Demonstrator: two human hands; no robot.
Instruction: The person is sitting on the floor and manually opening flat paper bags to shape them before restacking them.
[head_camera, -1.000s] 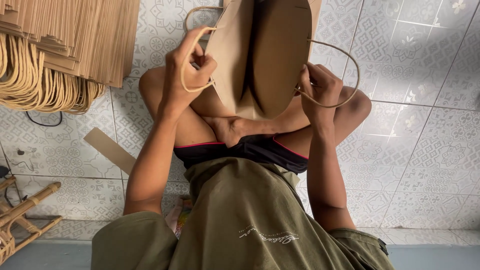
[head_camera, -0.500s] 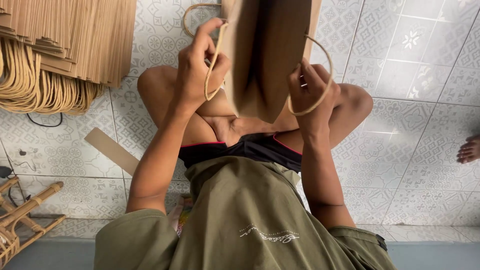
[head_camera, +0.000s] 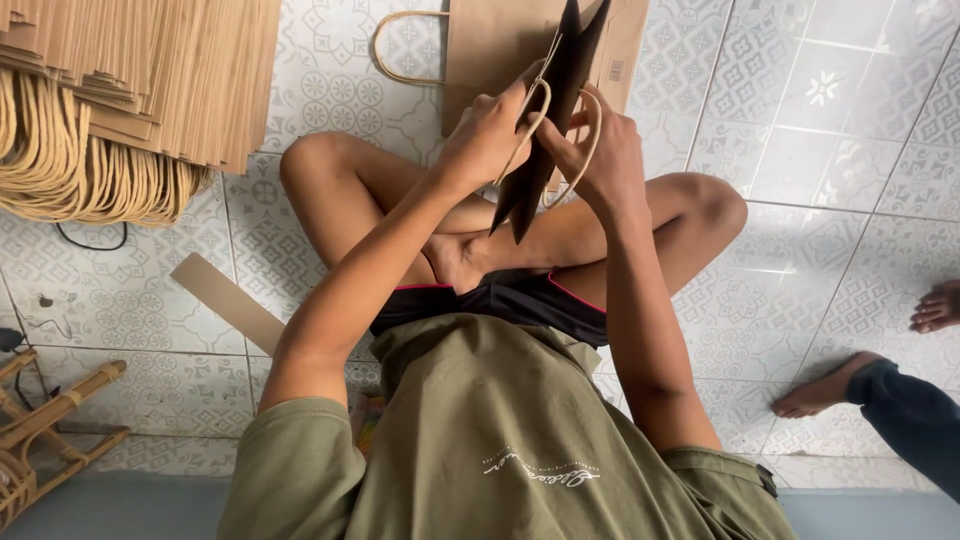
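The person is sitting cross-legged on the tiled floor (head_camera: 830, 150), holding a brown paper bag (head_camera: 555, 120) above the lap, seen nearly edge-on with its sides pressed close together. The left hand (head_camera: 490, 135) is clenching around the bag's near edge and one loop of the cord handle (head_camera: 535, 120); the right hand (head_camera: 600, 155) is grasping the opposite face, its fingers hooking the other loop. Beyond the hands, another flat paper bag (head_camera: 490, 45) is lying on the floor with its handle curving out to the left. At far left a large stack of finished bags (head_camera: 140, 75) is resting with handles hanging down, and a cardboard strip (head_camera: 225, 300) is lying near the left knee. Another person's bare feet (head_camera: 940, 305) are showing at the right edge.

As a judgement: squeezing the sides unevenly could crease the paper off its fold lines, and pulling on the thin cord loops could tear them from their glued patches. The bag could also slip from the fingers onto the legs.
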